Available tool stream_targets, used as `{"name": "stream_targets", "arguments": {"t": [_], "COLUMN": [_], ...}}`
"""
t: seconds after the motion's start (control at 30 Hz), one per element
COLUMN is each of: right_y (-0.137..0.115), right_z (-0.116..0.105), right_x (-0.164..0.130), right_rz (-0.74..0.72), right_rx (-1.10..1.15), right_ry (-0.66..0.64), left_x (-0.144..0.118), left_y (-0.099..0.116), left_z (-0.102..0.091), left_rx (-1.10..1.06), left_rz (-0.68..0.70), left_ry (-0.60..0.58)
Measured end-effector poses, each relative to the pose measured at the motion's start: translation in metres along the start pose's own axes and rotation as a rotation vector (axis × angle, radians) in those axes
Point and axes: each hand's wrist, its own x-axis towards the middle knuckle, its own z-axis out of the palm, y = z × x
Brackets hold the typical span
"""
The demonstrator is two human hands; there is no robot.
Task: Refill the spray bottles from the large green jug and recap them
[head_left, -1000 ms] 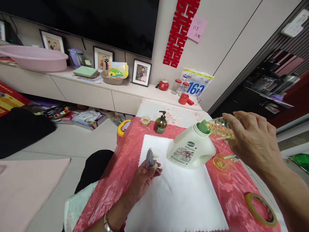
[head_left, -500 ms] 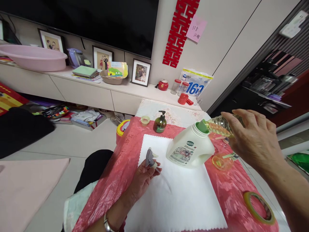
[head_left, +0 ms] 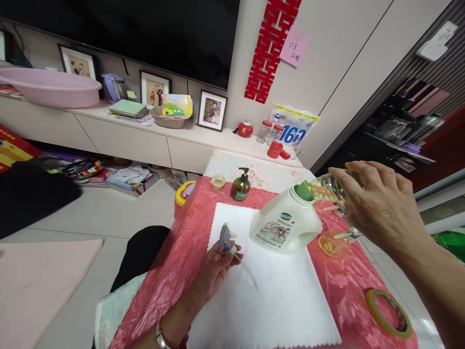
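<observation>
My left hand (head_left: 214,269) pinches a grey pump head (head_left: 225,240) with a thin clear tube trailing below it, above the white cloth (head_left: 283,295). On that cloth a pale detergent jug (head_left: 286,220) stands uncapped, with a green piece (head_left: 304,190) in its mouth. My right hand (head_left: 381,203) grips a ribbed clear bottle (head_left: 330,188) from above. This bottle lies nearly sideways, its mouth at the green piece, with some yellowish liquid inside. Behind the cloth is a dark green pump bottle (head_left: 240,186).
A small round lid (head_left: 218,182) lies on the red plastic sheet (head_left: 160,291) at the back left. At right are a clear container with yellow liquid (head_left: 329,245) and a roll of tape (head_left: 388,314). Beyond the table, jars (head_left: 264,132) and picture frames (head_left: 212,110) line a cabinet.
My right hand and the tilted bottle have shifted very slightly left, and less liquid shows in the bottle. My left hand stays still with the pump head.
</observation>
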Motion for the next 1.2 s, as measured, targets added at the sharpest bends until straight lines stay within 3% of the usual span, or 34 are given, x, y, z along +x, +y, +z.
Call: {"name": "stream_targets", "arguments": {"t": [0.57,0.9,1.07,1.2], "right_y": [0.006,0.006,0.003,0.002], "right_z": [-0.01,-0.015,-0.015,-0.01], "right_x": [0.01,0.015,0.012,0.003], "right_rz": [-0.094,-0.152,-0.142,-0.026], "right_rx": [-0.104,-0.131,-0.145,-0.08], "right_ry": [-0.037,0.07,0.055,0.039], "left_x": [0.001,0.002,0.001,0.001], "left_y": [0.0,-0.002,0.0,0.0], "left_z": [0.0,-0.002,-0.001,-0.002], "left_rx": [-0.016,-0.023,-0.02,-0.036], "left_rz": [0.005,0.005,0.006,0.004], "left_ry": [-0.004,-0.016,-0.011,-0.006]}}
